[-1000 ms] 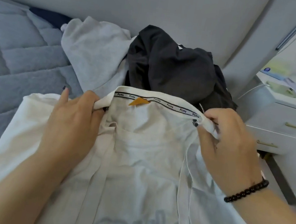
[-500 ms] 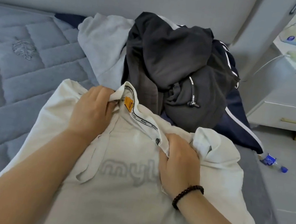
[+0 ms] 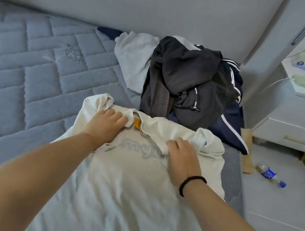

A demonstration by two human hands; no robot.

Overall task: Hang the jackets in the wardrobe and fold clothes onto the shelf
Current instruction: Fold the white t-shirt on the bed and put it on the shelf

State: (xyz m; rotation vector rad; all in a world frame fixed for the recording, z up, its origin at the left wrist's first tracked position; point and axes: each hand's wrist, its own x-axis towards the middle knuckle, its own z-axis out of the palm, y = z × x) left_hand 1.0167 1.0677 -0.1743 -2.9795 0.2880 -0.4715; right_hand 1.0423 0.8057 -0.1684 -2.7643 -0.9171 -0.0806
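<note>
A white shirt [image 3: 128, 186] with grey lettering lies spread front-up on the blue quilted mattress [image 3: 26, 83]. Its collar, with an orange tag [image 3: 137, 123], points away from me. My left hand [image 3: 105, 126] lies on the left side of the collar and pinches the fabric at its fingertips. My right hand [image 3: 181, 156], with a black bead bracelet on the wrist, grips the collar's right side with curled fingers. Both sleeves are bunched beside the hands.
Beyond the shirt is a heap of clothes: a black hooded garment [image 3: 187, 81], a light grey top [image 3: 133, 60] and a navy jacket with white stripes [image 3: 229, 129]. A white nightstand [image 3: 292, 124] stands to the right. On the floor lie a plastic bottle [image 3: 270, 174] and a brown paper bag [image 3: 247, 149].
The shirt has come down from being held up by its collar to lying flat on the mattress. Both hands moved forward and down with the collar, and the view drew back.
</note>
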